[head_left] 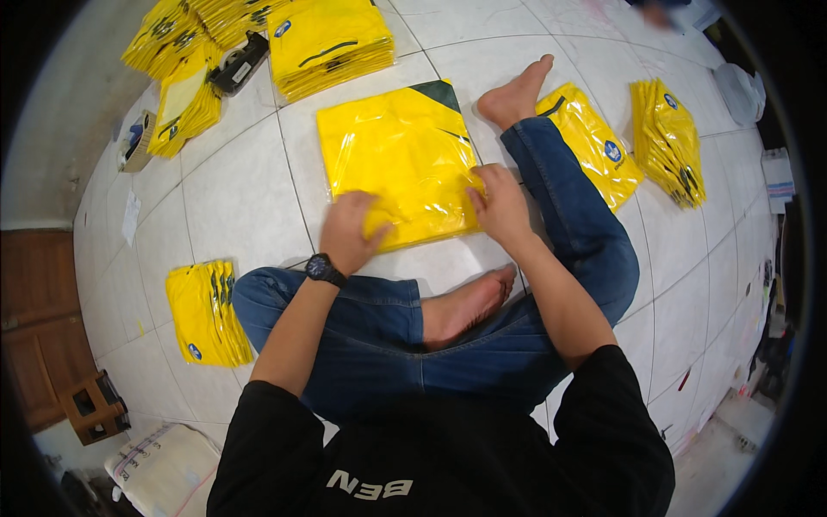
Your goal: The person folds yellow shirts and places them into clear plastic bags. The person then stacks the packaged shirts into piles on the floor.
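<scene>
A folded yellow garment (396, 155) with a dark green corner lies flat on the floor in front of me, in a clear, shiny plastic bag. My left hand (349, 231) is at its near left corner, the fingers over the yellow surface and smeared by motion, so their grip is unclear. At the right edge my right hand (502, 205) has its fingers curled onto the bag's side. The watch (325, 269) on my left wrist is black.
Stacks of bagged yellow garments stand at the far side (332, 52), by my left knee (202, 314) and at the right (668, 142). One bagged garment (594, 146) lies beside my right shin. A black tape dispenser (239, 65) and a small basket (138, 142) are at the far left.
</scene>
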`<act>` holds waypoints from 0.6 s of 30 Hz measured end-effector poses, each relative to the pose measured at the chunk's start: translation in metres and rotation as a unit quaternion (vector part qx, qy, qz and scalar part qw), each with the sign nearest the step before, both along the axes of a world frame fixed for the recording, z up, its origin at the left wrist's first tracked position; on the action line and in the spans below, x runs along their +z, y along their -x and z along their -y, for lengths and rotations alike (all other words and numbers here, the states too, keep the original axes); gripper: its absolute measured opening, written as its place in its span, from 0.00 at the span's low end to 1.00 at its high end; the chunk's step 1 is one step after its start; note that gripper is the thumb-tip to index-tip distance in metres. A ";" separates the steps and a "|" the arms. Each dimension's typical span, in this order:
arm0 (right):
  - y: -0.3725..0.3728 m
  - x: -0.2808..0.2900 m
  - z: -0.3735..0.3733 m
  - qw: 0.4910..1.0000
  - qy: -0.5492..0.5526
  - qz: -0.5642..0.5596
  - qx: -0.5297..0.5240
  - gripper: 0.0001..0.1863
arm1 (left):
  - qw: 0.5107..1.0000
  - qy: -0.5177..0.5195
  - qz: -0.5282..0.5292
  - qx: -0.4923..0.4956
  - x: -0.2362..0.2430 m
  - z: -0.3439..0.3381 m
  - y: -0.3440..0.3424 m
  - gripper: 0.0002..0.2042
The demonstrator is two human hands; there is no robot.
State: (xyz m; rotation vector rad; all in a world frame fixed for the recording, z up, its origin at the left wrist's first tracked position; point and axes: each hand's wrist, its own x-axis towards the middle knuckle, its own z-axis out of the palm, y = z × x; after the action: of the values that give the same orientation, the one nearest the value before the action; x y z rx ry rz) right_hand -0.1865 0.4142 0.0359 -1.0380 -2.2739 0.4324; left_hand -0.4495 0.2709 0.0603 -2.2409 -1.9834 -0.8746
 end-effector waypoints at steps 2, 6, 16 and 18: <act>0.001 0.009 0.015 0.991 0.002 0.026 0.130 0.15 | 0.987 0.077 0.007 -0.140 0.001 -0.002 -0.008 0.12; 0.005 0.019 0.038 0.960 -0.025 0.098 0.261 0.17 | 0.970 0.184 0.014 -0.156 -0.019 -0.006 -0.013 0.10; 0.016 0.001 0.035 0.953 -0.072 0.153 0.253 0.14 | 0.977 0.170 0.028 -0.129 -0.021 -0.002 -0.012 0.14; 0.020 0.010 0.040 0.955 -0.072 0.146 0.248 0.16 | 0.974 0.195 0.013 -0.116 -0.026 -0.001 -0.013 0.14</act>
State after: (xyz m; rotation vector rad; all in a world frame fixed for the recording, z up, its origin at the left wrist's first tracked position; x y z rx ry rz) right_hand -0.2061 0.3741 0.0458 -0.4702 -2.7881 0.3177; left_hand -0.4362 0.2723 0.0347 -2.7279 -2.0883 -0.5653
